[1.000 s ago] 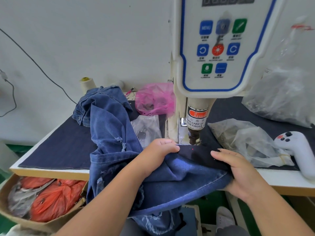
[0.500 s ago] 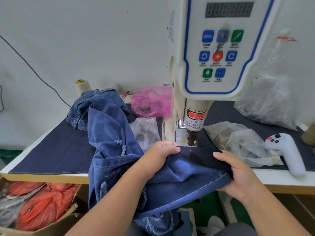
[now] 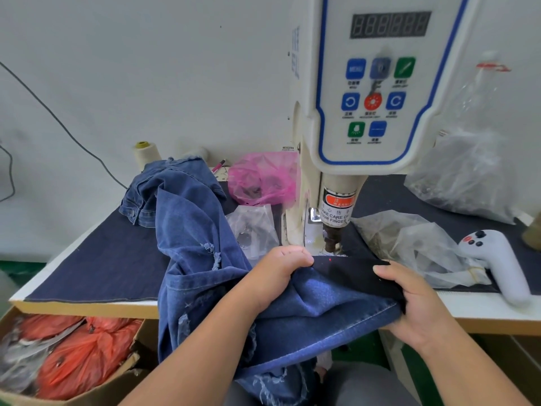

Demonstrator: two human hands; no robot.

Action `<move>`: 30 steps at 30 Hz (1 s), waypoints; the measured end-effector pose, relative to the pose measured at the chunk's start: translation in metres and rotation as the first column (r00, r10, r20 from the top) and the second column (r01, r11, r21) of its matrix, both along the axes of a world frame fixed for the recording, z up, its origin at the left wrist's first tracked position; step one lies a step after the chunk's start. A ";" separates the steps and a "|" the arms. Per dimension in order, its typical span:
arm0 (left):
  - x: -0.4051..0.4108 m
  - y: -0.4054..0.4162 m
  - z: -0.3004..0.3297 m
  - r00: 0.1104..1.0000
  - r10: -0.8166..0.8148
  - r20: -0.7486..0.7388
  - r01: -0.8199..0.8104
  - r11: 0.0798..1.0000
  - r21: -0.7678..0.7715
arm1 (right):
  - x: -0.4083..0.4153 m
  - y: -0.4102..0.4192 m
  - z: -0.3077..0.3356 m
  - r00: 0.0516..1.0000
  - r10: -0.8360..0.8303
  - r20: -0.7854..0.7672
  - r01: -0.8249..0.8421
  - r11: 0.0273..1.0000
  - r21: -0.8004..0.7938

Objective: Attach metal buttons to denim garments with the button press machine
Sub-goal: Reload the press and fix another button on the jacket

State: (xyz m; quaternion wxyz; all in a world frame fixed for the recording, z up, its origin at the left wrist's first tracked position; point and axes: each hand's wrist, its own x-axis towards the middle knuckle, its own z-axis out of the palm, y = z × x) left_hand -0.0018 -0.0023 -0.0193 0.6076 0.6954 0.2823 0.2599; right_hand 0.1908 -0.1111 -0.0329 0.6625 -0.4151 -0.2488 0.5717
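Observation:
A blue denim garment [image 3: 187,247] lies draped over the table's front edge, its dark waistband edge stretched just in front of the press. My left hand [image 3: 275,273] grips the fabric on the left of that edge, fingers curled over it. My right hand [image 3: 409,300] pinches the right end, thumb on top. A red laser dot [image 3: 330,259] shows on the dark band between my hands. The button press machine [image 3: 371,92] stands behind, its plunger [image 3: 332,235] hanging a little beyond the band.
Clear plastic bags [image 3: 409,244] lie right of the plunger, with a white handheld controller [image 3: 497,265] beside them. A pink bag [image 3: 260,183] and a small clear bag [image 3: 251,227] sit to the left. A thread cone [image 3: 145,153] stands at the back. A cardboard box [image 3: 128,367] with orange bags sits below the table.
My hands keep the same grip on the denim band under the press. Only the view has tilted up a little, showing more of the machine's display.

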 end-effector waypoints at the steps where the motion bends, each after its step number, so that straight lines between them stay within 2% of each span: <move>1: 0.000 0.000 0.001 1.000 0.001 0.002 -0.001 1.000 -0.002 | 0.000 0.000 0.000 1.000 -0.007 0.001 0.007 1.000 -0.005; 30: 0.002 0.004 -0.001 1.000 0.001 0.020 0.000 0.999 -0.046 | 0.003 0.002 -0.004 0.999 0.016 -0.040 -0.016 1.000 -0.008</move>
